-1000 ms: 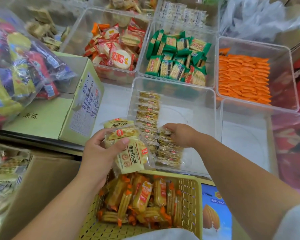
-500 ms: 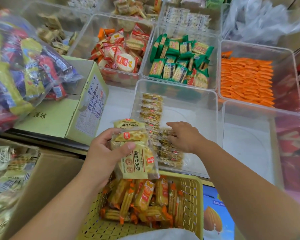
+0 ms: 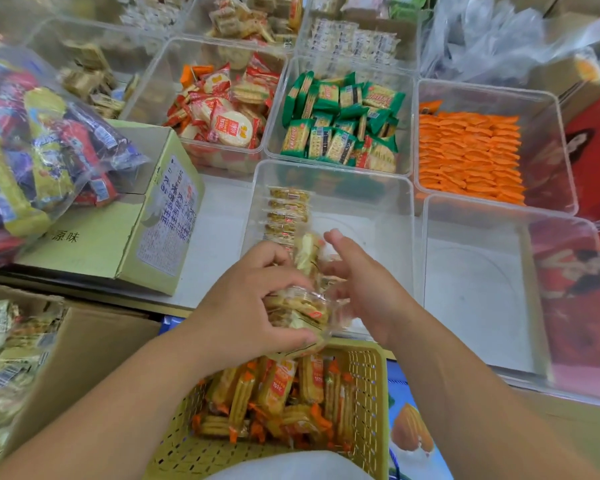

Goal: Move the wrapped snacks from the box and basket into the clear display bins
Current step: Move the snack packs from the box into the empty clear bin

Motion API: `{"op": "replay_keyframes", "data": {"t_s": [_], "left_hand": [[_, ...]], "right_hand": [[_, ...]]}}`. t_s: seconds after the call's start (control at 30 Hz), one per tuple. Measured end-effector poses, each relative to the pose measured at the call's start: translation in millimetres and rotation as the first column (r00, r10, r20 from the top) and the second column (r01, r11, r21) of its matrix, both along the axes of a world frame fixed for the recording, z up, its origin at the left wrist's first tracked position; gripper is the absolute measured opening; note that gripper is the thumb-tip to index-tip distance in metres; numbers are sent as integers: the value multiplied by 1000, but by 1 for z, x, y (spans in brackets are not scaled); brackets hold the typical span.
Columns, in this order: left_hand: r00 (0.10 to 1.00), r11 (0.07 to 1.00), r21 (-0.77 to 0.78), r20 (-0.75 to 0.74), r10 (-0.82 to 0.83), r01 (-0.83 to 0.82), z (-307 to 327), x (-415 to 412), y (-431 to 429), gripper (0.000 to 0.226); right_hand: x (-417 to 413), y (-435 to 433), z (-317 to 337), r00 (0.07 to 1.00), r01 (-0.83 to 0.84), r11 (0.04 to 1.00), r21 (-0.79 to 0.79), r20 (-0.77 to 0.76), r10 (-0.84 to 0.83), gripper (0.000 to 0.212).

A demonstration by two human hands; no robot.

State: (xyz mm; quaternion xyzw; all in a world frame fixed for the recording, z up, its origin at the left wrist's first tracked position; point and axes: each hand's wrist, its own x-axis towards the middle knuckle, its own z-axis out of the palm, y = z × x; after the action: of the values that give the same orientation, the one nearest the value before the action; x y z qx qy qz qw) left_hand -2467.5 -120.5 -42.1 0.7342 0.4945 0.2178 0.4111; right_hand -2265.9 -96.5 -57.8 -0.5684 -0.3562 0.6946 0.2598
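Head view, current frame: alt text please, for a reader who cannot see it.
The left hand grips a stack of wrapped snacks above a yellow basket; the right hand meets the stack, over a partly filled clear bin.

A bundle of clear-wrapped pale yellow biscuit packets [image 3: 300, 315] sits in the frame's centre, gripped by the left hand [image 3: 250, 299] over the near rim of a clear square plastic bin [image 3: 407, 202]. One packet [image 3: 307, 252] stands upright just above the bundle, blurred. A neat row of matching packets [image 3: 286, 209] lies along the bin's left wall. At bottom centre, a yellow perforated plastic basket [image 3: 364, 393] holds jumbled orange-ended biscuit packets [image 3: 278, 393].
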Motion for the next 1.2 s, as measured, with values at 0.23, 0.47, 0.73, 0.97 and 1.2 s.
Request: {"op": "replay_keyframes", "data": {"t_s": [0.23, 0.47, 0.73, 0.97, 1.2], "left_hand": [[988, 989, 6, -45, -146, 147, 4, 5, 4, 47], [982, 991, -98, 158, 105, -90, -14, -3, 4, 52], [397, 603, -766, 494, 774, -222, -62, -27, 11, 40], [244, 480, -851, 430, 869, -211, -73, -35, 11, 30], [196, 441, -872, 404, 893, -212, -73, -35, 13, 51]], "right_hand": [[15, 12, -5, 933, 44, 974, -223, -340, -120, 76], [22, 27, -18, 799, 393, 849, -353, -327, -505, 17], [45, 85, -38, 759, 644, 762, -63, -67, -647, 98], [39, 112, -88, 537, -350, 911, 218, 844, 4, 47], [13, 107, -115, 422, -625, 778, -62, 812, 404, 42]]}}
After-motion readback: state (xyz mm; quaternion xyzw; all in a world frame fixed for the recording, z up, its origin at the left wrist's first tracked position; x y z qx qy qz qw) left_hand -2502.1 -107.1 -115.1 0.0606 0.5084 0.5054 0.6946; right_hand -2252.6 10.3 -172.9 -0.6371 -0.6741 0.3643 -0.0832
